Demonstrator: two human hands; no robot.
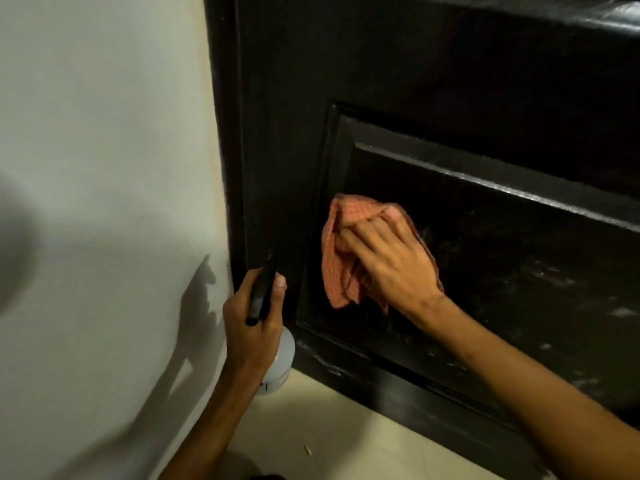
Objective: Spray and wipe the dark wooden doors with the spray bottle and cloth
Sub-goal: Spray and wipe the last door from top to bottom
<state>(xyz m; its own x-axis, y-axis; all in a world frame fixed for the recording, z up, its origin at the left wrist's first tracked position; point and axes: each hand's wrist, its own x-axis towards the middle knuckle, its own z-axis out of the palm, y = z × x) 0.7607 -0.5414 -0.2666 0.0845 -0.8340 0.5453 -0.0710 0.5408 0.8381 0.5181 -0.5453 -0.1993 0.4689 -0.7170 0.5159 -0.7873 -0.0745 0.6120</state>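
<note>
The right hand presses a bunched cloth (pinkish, checked) against the dark door panel, while the left hand, lower and nearer the wall, grips the spray bottle.

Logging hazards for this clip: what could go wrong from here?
The white streaks on the lower panel sit right of the cloth and may dry into marks if the right hand misses them. The spray bottle in the left hand is close to the pale wall; a stray squirt could spot it.
</note>
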